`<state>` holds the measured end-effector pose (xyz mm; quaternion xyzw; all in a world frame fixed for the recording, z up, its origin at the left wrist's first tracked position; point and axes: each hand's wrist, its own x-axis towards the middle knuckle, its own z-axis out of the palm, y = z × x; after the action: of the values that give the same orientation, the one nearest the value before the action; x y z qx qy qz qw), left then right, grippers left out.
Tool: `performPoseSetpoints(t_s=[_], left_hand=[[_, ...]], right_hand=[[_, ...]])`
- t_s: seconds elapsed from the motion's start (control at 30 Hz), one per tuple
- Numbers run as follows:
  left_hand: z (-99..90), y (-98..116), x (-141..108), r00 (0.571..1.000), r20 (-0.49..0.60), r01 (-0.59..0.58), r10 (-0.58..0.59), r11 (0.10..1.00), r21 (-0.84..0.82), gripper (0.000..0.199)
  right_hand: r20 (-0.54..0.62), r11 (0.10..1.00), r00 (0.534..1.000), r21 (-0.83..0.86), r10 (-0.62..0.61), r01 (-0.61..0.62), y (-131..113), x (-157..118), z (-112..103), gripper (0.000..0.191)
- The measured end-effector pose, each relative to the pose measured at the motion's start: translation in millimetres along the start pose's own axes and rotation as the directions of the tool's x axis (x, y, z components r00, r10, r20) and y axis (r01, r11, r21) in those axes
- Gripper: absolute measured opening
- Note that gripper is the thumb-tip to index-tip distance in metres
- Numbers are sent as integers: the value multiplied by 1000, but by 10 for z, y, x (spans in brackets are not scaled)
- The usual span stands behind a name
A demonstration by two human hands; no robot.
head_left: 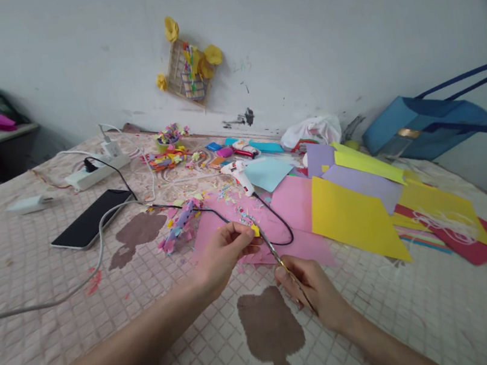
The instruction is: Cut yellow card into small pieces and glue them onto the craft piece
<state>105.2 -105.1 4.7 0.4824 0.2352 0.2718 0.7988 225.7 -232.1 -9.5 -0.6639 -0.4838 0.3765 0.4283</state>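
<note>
Between the thumb and fingers of my left hand [232,244] is a small piece of yellow paper [255,230]. My right hand [309,285] is closed around slim scissors [277,257], seen nearly edge-on, their metal blades pointing away and reaching the yellow piece. Both hands are just above the near edge of pink paper [301,247], which has tiny cut scraps [242,212] on it. Behind them lies a white glue gun [239,177] with a black cord. Left of my left hand is a purple strip decorated with small paper pieces [181,225].
A phone [91,220], a white charger [29,204] and a power strip [98,172] with cables lie left. Yellow sheets [353,215], purple paper [365,185] and a blue bag [426,121] are right. A small pot [167,142] of paper pieces stands near the wall.
</note>
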Motion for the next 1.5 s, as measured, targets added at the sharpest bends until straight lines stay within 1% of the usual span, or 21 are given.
performPoseSetpoints(t_s=[0.13,0.43,1.0,1.37,1.5], left_hand=[[-6,-18,15,1000,20,-5,5,1000,-2,14],[-9,-24,11,1000,17,-4,4,1000,-9,14],[-14,-38,31,1000,12,-4,5,1000,-15,14],[-37,-19,38,1000,22,-3,3,999,33,13],[-58,-16,48,999,46,-4,3,1000,30,14]], right_hand=[[9,1000,1000,17,4,-4,-10,-5,-6,37],[-2,998,1000,62,7,-7,-20,-2,10,41],[-19,1000,1000,-23,-6,5,49,17,6,40],[-26,996,999,-83,-18,16,-6,11,-14,37],[-27,996,999,-87,-17,15,1,13,-13,38]])
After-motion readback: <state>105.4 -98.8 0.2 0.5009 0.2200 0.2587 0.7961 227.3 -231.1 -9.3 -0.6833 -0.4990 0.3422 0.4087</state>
